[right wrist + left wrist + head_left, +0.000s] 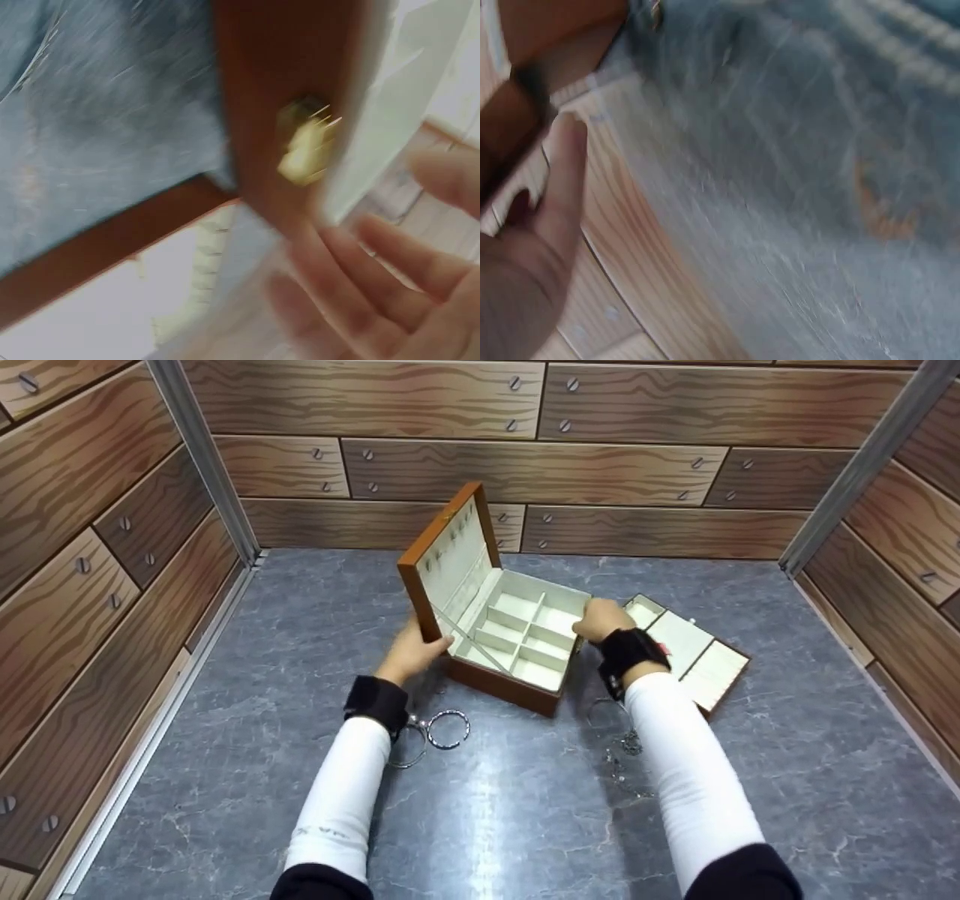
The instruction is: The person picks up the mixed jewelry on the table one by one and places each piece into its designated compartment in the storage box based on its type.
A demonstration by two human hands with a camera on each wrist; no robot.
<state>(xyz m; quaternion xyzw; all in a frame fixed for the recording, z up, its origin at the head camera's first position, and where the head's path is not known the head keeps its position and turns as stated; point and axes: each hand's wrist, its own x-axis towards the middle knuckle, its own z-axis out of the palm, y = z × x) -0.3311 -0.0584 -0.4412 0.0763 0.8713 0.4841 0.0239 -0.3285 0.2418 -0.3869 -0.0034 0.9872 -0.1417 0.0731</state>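
A brown jewelry box [504,684] stands on the floor with its lid [459,547] raised at the left; pale compartments line the inside. My left hand [411,651] holds the lid's near lower corner, thumb in front, other fingers hidden behind it. In the left wrist view the thumb [564,165] lies against the brown edge. At the opposite wall my right hand [604,619] holds the box's rim. Blurred in the right wrist view, its fingers [360,292] touch the wall near a brass clasp [309,150], with the thumb on the inner side.
A removable divided tray [681,641] lies right of the box, partly behind my right wrist. Silver bangles [448,730] rest near my left wrist. Beside the right forearm lie a thin ring-shaped bangle [604,701] and chain jewelry [619,776]. Wood-patterned walls [525,472] enclose the grey floor.
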